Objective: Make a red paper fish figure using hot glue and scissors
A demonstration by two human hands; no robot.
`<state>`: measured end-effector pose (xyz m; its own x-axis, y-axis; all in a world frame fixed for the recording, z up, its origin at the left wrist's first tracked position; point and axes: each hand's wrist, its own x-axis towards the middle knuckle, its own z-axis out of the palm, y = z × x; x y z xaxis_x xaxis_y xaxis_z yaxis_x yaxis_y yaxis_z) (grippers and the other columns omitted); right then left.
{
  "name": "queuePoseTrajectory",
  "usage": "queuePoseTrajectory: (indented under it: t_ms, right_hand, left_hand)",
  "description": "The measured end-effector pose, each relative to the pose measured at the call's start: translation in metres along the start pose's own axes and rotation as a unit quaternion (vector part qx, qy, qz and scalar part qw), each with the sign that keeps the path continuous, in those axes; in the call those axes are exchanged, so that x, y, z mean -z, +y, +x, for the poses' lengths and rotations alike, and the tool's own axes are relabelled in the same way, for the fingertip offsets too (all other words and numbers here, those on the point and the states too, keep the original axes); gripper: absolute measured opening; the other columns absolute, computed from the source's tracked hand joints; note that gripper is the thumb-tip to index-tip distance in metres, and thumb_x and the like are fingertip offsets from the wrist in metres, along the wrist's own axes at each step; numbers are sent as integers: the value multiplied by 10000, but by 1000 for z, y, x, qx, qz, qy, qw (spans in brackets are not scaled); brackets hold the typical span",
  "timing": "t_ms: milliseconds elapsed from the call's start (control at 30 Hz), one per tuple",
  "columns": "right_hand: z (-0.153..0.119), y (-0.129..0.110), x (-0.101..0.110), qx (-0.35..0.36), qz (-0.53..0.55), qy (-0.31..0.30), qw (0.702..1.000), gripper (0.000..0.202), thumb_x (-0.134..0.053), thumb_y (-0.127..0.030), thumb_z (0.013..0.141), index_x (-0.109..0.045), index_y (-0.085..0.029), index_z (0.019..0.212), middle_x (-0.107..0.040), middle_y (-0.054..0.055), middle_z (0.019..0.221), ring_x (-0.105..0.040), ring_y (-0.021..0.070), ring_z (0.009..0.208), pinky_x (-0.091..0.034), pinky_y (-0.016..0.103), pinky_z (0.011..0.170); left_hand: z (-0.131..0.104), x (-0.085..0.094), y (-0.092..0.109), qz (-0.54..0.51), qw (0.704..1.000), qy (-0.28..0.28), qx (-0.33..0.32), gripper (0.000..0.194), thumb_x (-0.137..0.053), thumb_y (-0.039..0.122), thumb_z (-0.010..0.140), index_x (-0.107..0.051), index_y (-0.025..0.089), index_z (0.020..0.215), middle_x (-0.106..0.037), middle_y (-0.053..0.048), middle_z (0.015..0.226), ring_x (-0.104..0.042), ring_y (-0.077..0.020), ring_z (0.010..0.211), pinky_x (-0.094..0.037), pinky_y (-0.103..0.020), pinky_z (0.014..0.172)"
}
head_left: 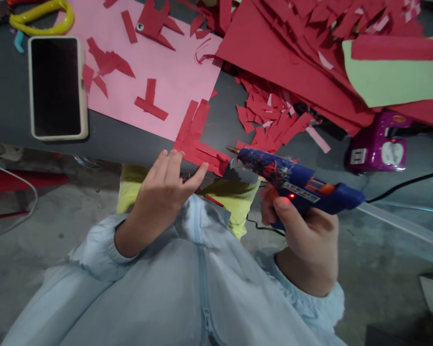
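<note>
My right hand (305,240) is wrapped round the handle of a blue hot glue gun (274,168). A small red light glows on the gun's side. Its metal nozzle points left, close to but apart from a shape of joined red paper strips (193,144) at the table's front edge. My left hand (166,185) lies over the near side of that shape, fingers stretched out and thumb spread, touching the paper. Glue threads and red scraps cling to the gun's front.
Pink paper (176,62) carries a red cut-out with an eye (153,24) and red pieces. Left of it lie a phone (56,89) and yellow-handled scissors (41,19). Red scraps (267,115), red sheets (292,62), green paper (393,77) and a purple socket box (378,144) sit right.
</note>
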<state>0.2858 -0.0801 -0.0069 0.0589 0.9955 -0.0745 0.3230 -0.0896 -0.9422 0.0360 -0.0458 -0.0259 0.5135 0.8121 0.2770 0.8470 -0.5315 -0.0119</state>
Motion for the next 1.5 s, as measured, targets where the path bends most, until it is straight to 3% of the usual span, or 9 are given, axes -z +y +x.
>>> queuePoseTrajectory:
  t_ms: [167,533,833,1033,1200,1367,1500]
  right_hand:
    - [-1,-1,1,0,-6,-5,1000,124,-640,-337,958,-715,-239,946,-569,-25,583,-520,127,495,-436,306,501]
    - [-1,0,1,-6,9,-7,1000,142,-657,-368,943,-693,-234,913,-589,-24,607,-530,126,495,-439,290,480]
    - [-1,-2,-1,-20,15,-3,1000,198,-677,-402,922,-688,-206,899,-577,-29,602,-544,121,486,-444,289,482]
    - [0,-3,-1,-25,24,-2,999,204,-695,-415,906,-690,-213,881,-584,-31,605,-543,116,483,-444,280,478]
    - [1,0,-2,-34,34,-2,999,226,-702,-437,897,-681,-213,877,-549,-39,562,-540,126,469,-457,289,477]
    - [0,4,-2,-38,23,-4,999,228,-702,-437,894,-691,-209,891,-566,-31,585,-541,129,478,-470,293,486]
    - [0,3,-2,-32,23,-7,999,237,-707,-445,888,-694,-209,885,-564,-34,571,-533,127,465,-462,291,478]
  left_hand:
    - [2,-2,10,-11,1000,-12,21,531,-575,63,929,-511,301,1399,-637,-145,1297,-638,-310,1266,-549,-528,1044]
    - [-1,-5,14,1,999,-21,28,600,-611,65,923,-498,358,1435,-628,-158,1359,-609,-337,1316,-552,-525,1034]
    - [-6,-10,12,30,999,13,36,629,-647,94,913,-505,408,1439,-656,-122,1329,-635,-305,1287,-588,-479,998]
    - [-6,-4,11,28,999,-1,17,571,-598,68,923,-535,313,1435,-647,-194,1351,-629,-339,1294,-598,-468,973]
    - [-4,0,10,4,999,-28,30,547,-546,61,931,-554,296,1425,-628,-194,1395,-606,-346,1323,-573,-499,1018]
    - [-1,2,7,-29,996,-53,64,495,-444,66,927,-544,45,1411,-623,-243,1390,-606,-318,1324,-522,-458,1116]
    - [3,5,8,-6,997,-55,53,482,-411,34,919,-560,-7,1375,-644,-262,1349,-637,-321,1282,-525,-450,1109]
